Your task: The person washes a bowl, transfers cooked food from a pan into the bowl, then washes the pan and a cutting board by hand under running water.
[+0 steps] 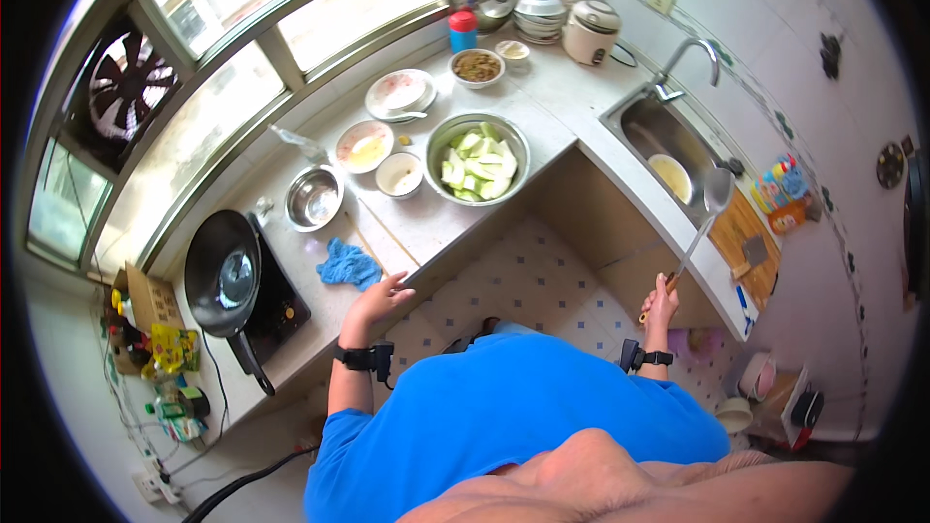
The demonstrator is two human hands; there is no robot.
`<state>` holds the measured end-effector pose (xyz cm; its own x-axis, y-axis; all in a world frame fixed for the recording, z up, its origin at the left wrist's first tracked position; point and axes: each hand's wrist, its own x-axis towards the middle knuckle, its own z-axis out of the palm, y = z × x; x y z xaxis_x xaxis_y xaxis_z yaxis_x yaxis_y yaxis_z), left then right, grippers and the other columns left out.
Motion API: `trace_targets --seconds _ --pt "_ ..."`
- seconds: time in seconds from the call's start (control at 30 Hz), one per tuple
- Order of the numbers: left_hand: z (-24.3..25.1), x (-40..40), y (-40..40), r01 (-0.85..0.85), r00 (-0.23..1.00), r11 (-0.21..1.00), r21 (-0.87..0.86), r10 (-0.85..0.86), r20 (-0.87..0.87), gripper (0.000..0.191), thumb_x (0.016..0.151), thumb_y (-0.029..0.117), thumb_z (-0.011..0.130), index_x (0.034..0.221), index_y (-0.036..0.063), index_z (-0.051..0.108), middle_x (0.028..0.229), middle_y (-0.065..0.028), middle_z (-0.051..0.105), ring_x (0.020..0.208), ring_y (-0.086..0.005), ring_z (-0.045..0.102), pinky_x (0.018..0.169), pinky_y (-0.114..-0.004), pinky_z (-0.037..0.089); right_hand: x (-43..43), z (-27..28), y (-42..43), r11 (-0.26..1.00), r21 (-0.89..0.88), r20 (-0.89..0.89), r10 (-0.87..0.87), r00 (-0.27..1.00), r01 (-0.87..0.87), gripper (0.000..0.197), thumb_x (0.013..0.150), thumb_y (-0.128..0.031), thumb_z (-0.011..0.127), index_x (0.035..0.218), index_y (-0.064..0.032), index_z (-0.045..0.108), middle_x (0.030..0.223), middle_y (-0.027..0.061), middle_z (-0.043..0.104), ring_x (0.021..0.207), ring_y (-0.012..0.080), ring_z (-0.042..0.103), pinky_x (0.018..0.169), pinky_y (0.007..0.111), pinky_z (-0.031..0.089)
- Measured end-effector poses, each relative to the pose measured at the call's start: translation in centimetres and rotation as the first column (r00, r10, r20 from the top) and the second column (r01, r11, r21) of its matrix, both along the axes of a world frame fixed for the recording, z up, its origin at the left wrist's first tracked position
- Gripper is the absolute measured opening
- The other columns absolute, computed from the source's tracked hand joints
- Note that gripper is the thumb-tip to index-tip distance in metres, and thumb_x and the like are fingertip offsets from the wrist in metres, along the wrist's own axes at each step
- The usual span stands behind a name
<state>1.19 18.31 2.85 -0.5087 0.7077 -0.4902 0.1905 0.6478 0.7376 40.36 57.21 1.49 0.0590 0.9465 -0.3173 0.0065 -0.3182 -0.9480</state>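
My right hand (660,303) is closed round the wooden handle of a metal ladle or spatula (718,190), whose head is raised by the sink's near edge. My left hand (381,298) is empty, its fingers apart, at the counter edge beside a crumpled blue cloth (349,264). To its left a black wok (223,272) sits tilted on a black induction cooktop (280,305). A large metal bowl of cut pale green vegetable (478,163) stands on the counter ahead, near a white bowl (399,174), a bowl with yellow liquid (365,147) and an empty steel bowl (314,197).
The steel sink (657,132) holds a bowl (670,178). Beside it lies a wooden cutting board (745,247) with a cleaver (752,253). A rice cooker (591,32), stacked bowls (539,16) and a dish of brown food (476,67) stand farther back. Seasonings fill a cardboard box (156,298) at left.
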Motion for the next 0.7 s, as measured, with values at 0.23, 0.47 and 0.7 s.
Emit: trace_targets --seconds 0.23,0.47,0.7 --pt "0.1 2.5 1.1 -0.018 0.994 1.0 0.018 0.016 0.105 0.059 0.086 0.036 0.062 0.134 0.0057 0.043 0.114 -0.0164 0.061 0.104 -0.0226 0.058 0.089 -0.033 0.045 -7.9 -1.2 3.4 0.937 0.128 0.12 0.31 0.943 -0.324 0.021 0.087 -0.028 0.062 0.087 -0.0076 0.055 0.057 -0.0021 0.045 0.038 0.0045 0.036 0.034 0.02 0.027" --pt "-2.7 2.1 12.5 -0.51 0.776 0.857 0.076 0.42 0.47 0.053 0.093 0.04 0.049 0.129 0.0021 0.043 0.108 -0.0117 0.061 0.089 -0.02 0.063 0.073 -0.03 0.05 -15.6 -3.0 12.6 0.639 0.27 0.574 0.494 0.654 -0.72 0.027 0.08 -0.026 0.07 0.091 -0.0023 0.063 0.075 0.009 0.064 0.069 0.0186 0.06 0.069 0.031 0.048" --pt "-6.5 1.5 25.5 -0.835 0.368 0.549 0.035 0.51 0.778 0.042 0.097 0.034 0.041 0.121 -0.0006 0.044 0.119 -0.0165 0.055 0.096 -0.0281 0.062 0.072 -0.036 0.051 -24.4 -0.8 23.9 0.147 0.273 0.775 0.552 0.308 -0.951 0.024 0.074 -0.026 0.073 0.091 -0.0111 0.066 0.077 0.0084 0.065 0.071 0.0273 0.063 0.062 0.034 0.048"
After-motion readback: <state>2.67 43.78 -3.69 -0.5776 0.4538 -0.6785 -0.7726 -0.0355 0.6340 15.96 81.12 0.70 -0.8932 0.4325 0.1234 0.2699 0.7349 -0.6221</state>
